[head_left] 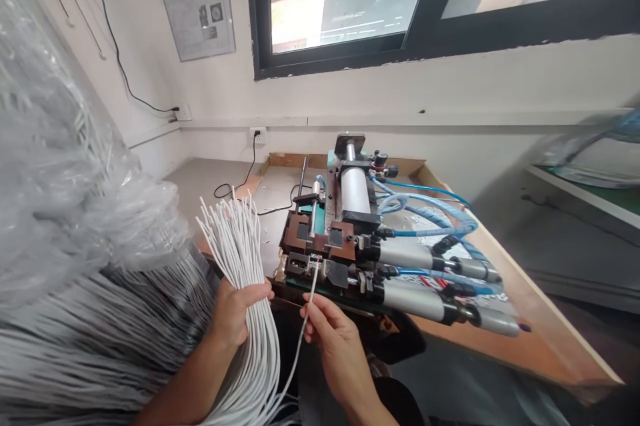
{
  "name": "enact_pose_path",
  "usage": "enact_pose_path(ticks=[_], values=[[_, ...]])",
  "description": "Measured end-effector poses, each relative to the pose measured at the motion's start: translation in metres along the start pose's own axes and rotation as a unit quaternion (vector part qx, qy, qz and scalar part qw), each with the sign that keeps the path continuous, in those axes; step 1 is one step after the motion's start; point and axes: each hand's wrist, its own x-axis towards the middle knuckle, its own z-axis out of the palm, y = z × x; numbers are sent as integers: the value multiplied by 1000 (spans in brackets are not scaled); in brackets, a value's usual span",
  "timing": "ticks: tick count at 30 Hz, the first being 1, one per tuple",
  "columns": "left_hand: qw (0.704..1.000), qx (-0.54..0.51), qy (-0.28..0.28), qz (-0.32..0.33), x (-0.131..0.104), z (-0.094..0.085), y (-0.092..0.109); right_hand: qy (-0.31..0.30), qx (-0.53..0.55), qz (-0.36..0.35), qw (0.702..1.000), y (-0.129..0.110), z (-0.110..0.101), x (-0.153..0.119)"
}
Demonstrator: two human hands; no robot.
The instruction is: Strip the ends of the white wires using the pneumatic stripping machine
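My left hand (237, 313) is wrapped round a thick bundle of white cables (255, 326), whose loose ends fan out above the fist. Between the thumb and fingers of my right hand (333, 339) is a single white cable (301, 346), its upper end at the jaws of a pneumatic machine (320, 239). That cable curves down to join the lower part of the bundle. The machine has brown and black blocks at its front and silver cylinders (415, 299) on the right.
A large mass of grey cables (90, 346) under clear plastic (75, 166) fills the left side. Blue hoses (450, 213) loop behind the cylinders. A wooden edge (540, 299) borders the bench at right. A green-topped shelf (590, 193) stands further right.
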Motion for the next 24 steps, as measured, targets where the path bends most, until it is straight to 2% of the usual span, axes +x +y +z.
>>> enact_pose_path(ticks=[6,12,17,20,22,23,24], values=[[1000,11,12,-17,15,10,0,51,136,65,987,-5,9,25],[999,24,16,-38,24,15,-2,19,227,147,963,-11,9,34],[997,37,18,-58,21,22,-4,14,234,151,960,-15,11,35],[998,45,12,-41,16,25,-7,-8,161,125,979,-8,4,34],[999,43,-3,-26,14,25,-8,-47,16,70,996,2,-9,31],[999,40,-10,-19,12,26,-9,-67,-84,37,994,8,-17,29],[999,39,-14,-12,11,26,-10,-80,-189,5,979,13,-25,27]])
